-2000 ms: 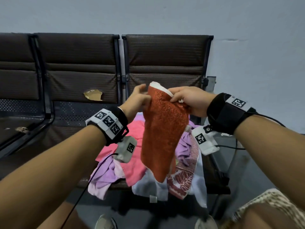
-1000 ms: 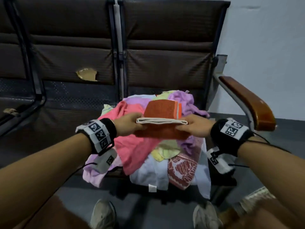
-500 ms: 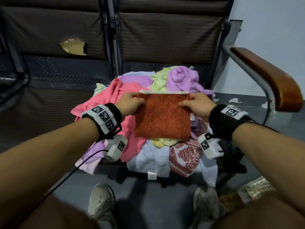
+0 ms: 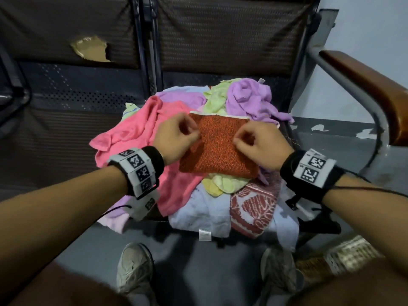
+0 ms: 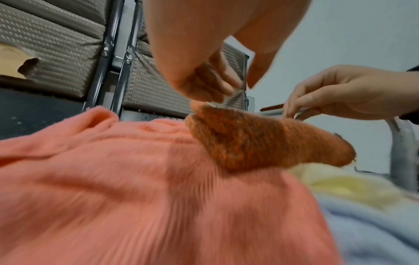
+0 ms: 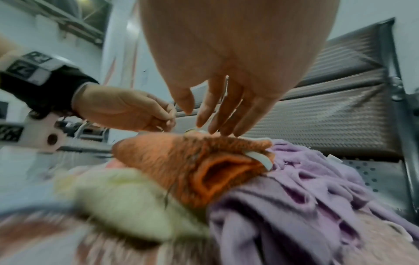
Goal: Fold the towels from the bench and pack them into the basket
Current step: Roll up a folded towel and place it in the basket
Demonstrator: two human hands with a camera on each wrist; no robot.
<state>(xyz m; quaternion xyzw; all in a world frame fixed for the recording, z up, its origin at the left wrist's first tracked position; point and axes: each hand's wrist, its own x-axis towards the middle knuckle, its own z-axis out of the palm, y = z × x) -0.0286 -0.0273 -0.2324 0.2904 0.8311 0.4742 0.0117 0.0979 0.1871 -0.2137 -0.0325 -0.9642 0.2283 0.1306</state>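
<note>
A folded orange towel [image 4: 217, 149] with a white hem lies on top of the heap of towels on the bench seat; the left wrist view shows its left side [image 5: 260, 143], and the right wrist view its open folded end [image 6: 172, 157]. My left hand [image 4: 176, 138] hovers at its left edge with loosely curled fingers [image 5: 204, 84] that hold nothing I can see. My right hand [image 4: 258, 142] is over the right edge, its straight fingers [image 6: 226, 114] pointing down and touching the top of the towel.
Under and around it lie loose towels: pink [image 4: 132, 133], purple [image 4: 249, 96], light green [image 4: 216, 96], yellow [image 4: 223, 184], light blue [image 4: 198, 215], red-and-white patterned [image 4: 254, 208]. A wooden armrest [image 4: 364, 85] stands to the right. Something woven [image 4: 348, 255] and my shoes [image 4: 134, 270] are on the floor.
The orange towel went from hanging in both hands to lying folded on the heap. Both hands have let go of its far corners and drawn back over its middle.
</note>
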